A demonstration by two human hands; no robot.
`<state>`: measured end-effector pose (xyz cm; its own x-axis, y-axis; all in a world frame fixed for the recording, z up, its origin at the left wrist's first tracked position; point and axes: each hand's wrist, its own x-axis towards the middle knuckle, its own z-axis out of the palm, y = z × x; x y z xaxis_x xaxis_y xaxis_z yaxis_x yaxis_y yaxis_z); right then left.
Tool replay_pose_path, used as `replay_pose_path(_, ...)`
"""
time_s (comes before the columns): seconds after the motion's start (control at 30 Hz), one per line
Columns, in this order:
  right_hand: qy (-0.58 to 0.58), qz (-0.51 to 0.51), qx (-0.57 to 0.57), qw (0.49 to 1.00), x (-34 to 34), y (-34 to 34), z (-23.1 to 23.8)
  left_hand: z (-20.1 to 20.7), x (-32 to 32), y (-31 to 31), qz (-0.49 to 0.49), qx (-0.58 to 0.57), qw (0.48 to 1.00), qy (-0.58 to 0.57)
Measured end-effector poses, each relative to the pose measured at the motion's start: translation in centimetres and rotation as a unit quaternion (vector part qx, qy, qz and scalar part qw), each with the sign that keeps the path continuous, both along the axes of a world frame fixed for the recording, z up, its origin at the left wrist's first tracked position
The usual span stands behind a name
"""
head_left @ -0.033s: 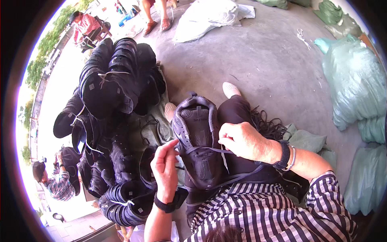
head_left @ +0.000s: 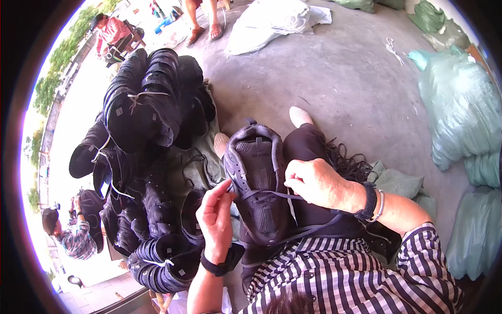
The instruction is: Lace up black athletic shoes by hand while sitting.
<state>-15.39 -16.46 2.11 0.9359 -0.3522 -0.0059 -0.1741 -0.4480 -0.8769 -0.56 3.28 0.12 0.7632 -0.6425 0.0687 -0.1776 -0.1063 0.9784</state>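
A dark grey sneaker (head_left: 259,178) lies on my lap, toe pointing away from me. My left hand (head_left: 216,217) pinches one end of its dark lace (head_left: 266,194) at the shoe's left side. My right hand (head_left: 315,183) grips the lace on the right side, by the eyelets. The lace runs taut across the tongue between both hands, and two loose strands trail down toward my striped shirt (head_left: 340,277). I wear a black watch on the left wrist and bracelets on the right.
Bundles of black shoes (head_left: 141,120) tied with white string are heaped at my left. Loose black laces (head_left: 348,159) lie by my right knee. Green sacks (head_left: 460,110) stand at right, a white sack (head_left: 266,21) ahead. Other people sit at the far left.
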Motion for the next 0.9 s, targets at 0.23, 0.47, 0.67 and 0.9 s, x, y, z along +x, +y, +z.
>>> replay_pose_path(0.23,-0.107,0.087,-0.358,0.924,0.1,0.7,-0.9,0.9,0.3,0.4,-0.005,0.02,0.991,0.13)
replay_pose_path(0.47,-0.1,0.069,-0.207,0.971,0.3,0.3,-0.7,0.8,0.3,0.5,-0.105,0.077,0.986,0.099)
replay_pose_path(0.67,-0.011,0.04,-0.079,0.996,0.4,-0.4,-0.3,1.4,0.7,-1.1,-0.095,0.095,0.988,0.07)
replay_pose_path(0.9,0.009,0.086,-0.032,0.996,1.1,-1.0,0.9,1.9,1.7,-1.8,-0.067,0.074,0.982,0.159)
